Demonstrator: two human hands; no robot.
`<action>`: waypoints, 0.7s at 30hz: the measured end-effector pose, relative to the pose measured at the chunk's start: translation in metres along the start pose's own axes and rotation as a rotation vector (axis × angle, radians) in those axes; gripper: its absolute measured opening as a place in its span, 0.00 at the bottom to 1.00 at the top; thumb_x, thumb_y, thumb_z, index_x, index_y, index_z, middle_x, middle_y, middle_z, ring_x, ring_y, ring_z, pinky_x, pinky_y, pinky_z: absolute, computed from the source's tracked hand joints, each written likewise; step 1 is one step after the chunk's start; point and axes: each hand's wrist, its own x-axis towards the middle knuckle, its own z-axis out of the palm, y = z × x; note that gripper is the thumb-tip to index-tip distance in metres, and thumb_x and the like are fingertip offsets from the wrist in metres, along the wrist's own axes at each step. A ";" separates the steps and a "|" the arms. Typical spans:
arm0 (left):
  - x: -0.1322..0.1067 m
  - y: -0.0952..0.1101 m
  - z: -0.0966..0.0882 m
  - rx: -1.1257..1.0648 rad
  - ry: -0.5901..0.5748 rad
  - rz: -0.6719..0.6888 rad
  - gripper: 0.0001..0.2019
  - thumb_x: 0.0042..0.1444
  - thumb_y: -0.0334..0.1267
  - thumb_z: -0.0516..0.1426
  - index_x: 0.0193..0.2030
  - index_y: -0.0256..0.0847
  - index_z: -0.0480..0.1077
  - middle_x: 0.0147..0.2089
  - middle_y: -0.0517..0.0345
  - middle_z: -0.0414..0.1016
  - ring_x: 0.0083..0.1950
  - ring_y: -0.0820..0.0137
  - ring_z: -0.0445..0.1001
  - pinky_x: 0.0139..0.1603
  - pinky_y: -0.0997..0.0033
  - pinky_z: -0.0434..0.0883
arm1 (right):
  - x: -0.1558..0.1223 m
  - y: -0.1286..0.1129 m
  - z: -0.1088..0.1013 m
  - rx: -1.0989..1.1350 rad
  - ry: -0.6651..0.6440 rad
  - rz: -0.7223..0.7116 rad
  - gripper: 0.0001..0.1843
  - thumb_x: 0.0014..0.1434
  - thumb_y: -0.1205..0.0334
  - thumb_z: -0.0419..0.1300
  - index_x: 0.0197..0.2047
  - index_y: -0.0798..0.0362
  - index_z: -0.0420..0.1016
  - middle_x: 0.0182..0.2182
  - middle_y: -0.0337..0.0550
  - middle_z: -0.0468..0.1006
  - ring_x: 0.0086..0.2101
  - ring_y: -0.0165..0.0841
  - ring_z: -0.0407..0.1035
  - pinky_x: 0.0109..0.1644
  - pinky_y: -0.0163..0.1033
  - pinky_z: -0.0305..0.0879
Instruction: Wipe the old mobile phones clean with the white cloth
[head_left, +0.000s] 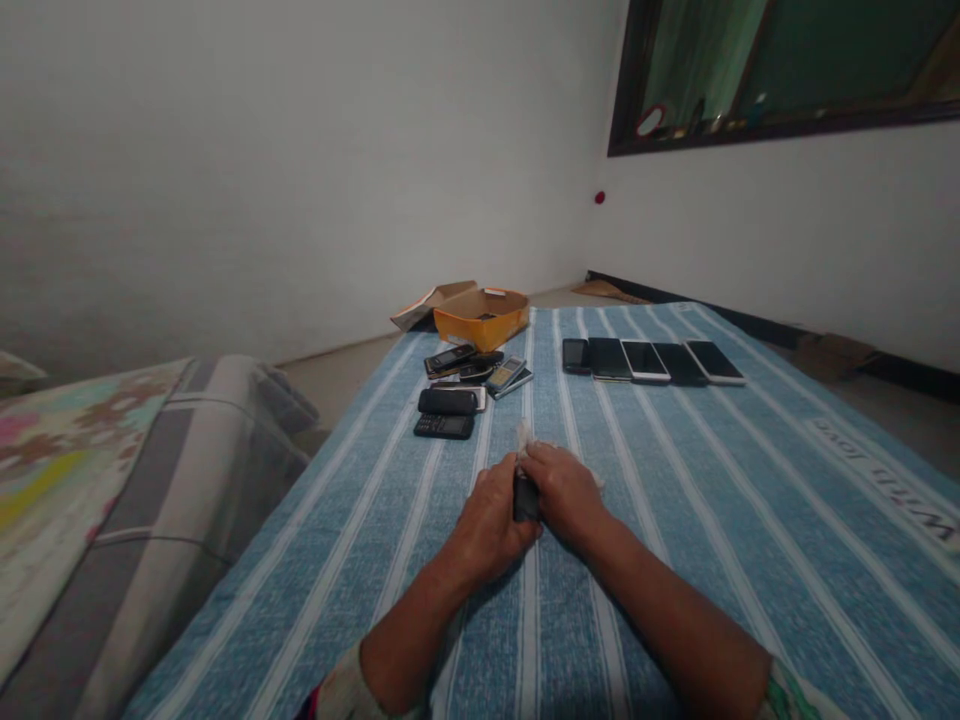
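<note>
Left hand (491, 515) grips a small dark rectangular device (526, 499), seemingly bracing it as the right hand (564, 488) bunches thin white cloth (523, 440) at its far end, all well this side of the open orange-yellow cardboard box (480, 332). Mixed dark and silver phones (448, 402) heap before the box; flat black-and-white phones (645, 361) line up right of it, apparently kept separate.

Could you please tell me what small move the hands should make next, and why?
Probably draw the white cloth along the dark device, since the left hand holds the device and the right hand has the cloth against it.
</note>
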 end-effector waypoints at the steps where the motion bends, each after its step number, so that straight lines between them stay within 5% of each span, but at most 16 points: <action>1: 0.000 0.000 0.000 0.000 0.003 -0.004 0.27 0.44 0.31 0.60 0.54 0.40 0.62 0.51 0.48 0.73 0.52 0.54 0.70 0.54 0.53 0.68 | 0.001 0.000 0.000 -0.009 -0.001 0.021 0.15 0.64 0.70 0.53 0.50 0.55 0.76 0.48 0.51 0.76 0.50 0.40 0.67 0.56 0.43 0.59; 16: 0.000 -0.001 0.001 0.014 0.010 0.013 0.30 0.46 0.35 0.61 0.58 0.39 0.60 0.53 0.46 0.72 0.54 0.54 0.70 0.56 0.53 0.68 | -0.003 -0.003 -0.003 0.029 0.000 -0.023 0.17 0.65 0.69 0.52 0.53 0.52 0.75 0.49 0.48 0.77 0.51 0.38 0.67 0.56 0.41 0.59; 21: 0.002 0.000 0.001 0.009 0.023 -0.066 0.33 0.41 0.31 0.62 0.58 0.38 0.62 0.52 0.47 0.73 0.55 0.53 0.70 0.57 0.52 0.67 | 0.008 0.020 0.001 0.104 0.055 0.185 0.17 0.62 0.71 0.51 0.45 0.52 0.78 0.45 0.48 0.79 0.46 0.37 0.72 0.50 0.40 0.66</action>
